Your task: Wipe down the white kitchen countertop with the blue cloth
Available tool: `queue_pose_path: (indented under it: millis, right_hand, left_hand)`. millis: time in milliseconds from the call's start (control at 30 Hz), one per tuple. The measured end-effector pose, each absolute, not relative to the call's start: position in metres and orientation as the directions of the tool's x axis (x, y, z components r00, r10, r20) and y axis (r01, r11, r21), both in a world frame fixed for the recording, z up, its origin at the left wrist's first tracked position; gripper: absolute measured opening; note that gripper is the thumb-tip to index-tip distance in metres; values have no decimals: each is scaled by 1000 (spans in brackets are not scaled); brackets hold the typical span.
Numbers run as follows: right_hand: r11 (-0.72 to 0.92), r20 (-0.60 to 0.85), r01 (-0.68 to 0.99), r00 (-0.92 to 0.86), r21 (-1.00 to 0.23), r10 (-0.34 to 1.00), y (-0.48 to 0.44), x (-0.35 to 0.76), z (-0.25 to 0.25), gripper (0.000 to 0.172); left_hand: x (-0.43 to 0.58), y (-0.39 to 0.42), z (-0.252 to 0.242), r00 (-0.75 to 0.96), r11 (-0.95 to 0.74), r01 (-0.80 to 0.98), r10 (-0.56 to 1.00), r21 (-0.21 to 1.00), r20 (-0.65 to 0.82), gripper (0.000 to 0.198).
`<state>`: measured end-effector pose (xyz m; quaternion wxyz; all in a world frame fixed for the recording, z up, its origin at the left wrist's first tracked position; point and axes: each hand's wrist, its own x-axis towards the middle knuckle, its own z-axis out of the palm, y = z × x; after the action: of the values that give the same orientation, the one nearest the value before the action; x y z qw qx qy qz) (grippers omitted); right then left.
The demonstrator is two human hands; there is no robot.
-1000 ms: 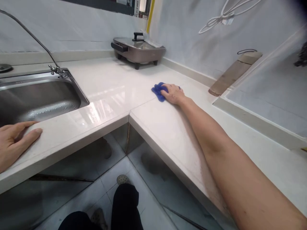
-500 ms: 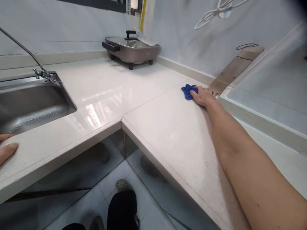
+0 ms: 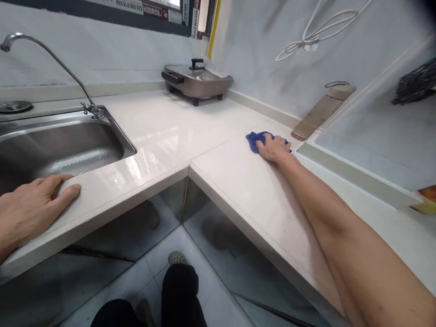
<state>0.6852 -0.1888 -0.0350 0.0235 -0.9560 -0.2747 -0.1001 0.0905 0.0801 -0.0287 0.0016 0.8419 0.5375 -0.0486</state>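
My right hand (image 3: 275, 147) presses a crumpled blue cloth (image 3: 256, 141) onto the white countertop (image 3: 231, 181), near the back wall on the right; its fingers are bent over the cloth. Just beyond that hand, a brownish bottle (image 3: 322, 111) with a strap leans against the wall. At the left, my left hand (image 3: 37, 204) rests on the counter's front edge beside the steel sink (image 3: 78, 141), thumb apart from the fingers, holding nothing. Its fingertips lie by the sink's rim.
An electric pan (image 3: 199, 86) with a glass lid stands in the back corner. A curved faucet (image 3: 64, 66) rises behind the sink. A white cable (image 3: 303, 44) hangs on the wall. A black bundle (image 3: 415, 84) is at the far right.
The view has shifted left and slightly up. My right hand and the cloth have moved a little toward me and left, away from the bottle. More of my left hand shows.
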Motion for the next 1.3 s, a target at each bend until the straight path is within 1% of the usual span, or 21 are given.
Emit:
queue_pose_path:
  millis: [67, 133, 367, 500, 600, 700, 767, 833, 933, 1000, 1067, 1167, 1300]
  right_hand:
    - [-801, 208, 598, 784, 1, 585, -185, 652, -33, 68]
    - [-751, 220, 660, 732, 0, 644, -181, 616, -31, 67]
    - [-562, 288, 826, 531, 31, 797, -194, 504, -32, 64]
    - [-474, 280, 878, 439, 67, 854, -228, 469, -33, 61]
    - [-426, 254, 901, 395, 77, 883, -268, 463, -32, 61]
    - [-431, 230, 900, 409, 57, 883, -315, 474, -32, 61]
    - [-504, 205, 863, 486, 44, 850, -346, 488, -33, 62]
    - [-627, 175, 778, 611, 46, 772, -371, 505, -34, 64]
    - [-814, 148, 576, 800, 79, 581, -391, 532, -35, 70]
    - [-892, 145, 442, 881, 91, 451, -390, 550, -35, 74]
    - [-934, 138, 347, 925, 82, 355, -377, 569, -35, 78]
    - [-970, 116, 243, 963, 32, 245, -346, 595, -33, 81]
    - [-987, 88, 152, 985, -47, 147, -291, 617, -25, 78]
  left_hand:
    - [101, 64, -16, 398, -404, 914, 909, -29, -122, 88]
    - [108, 51, -5, 406, -410, 912, 904, 1, -130, 86]
    - [104, 36, 3, 480, -472, 876, 874, 98, -78, 77]
    - [96, 29, 4, 559, -546, 821, 829, 166, -35, 75]
    - [92, 25, 4, 582, -569, 800, 813, 192, -15, 73]
    - [91, 23, 3, 581, -568, 796, 814, 207, -1, 72]
    - [92, 22, 0, 573, -562, 800, 819, 209, 6, 72]
    - [92, 22, -2, 566, -556, 804, 824, 209, 16, 72]
    - [94, 21, -4, 557, -550, 811, 830, 199, 24, 74]
    - [96, 22, -5, 558, -551, 813, 830, 187, 21, 75]
    - [98, 23, -6, 543, -537, 826, 840, 171, 13, 75]
    - [102, 26, -8, 518, -512, 846, 856, 152, 1, 75]
    - [104, 30, -10, 502, -496, 858, 865, 137, -13, 75]
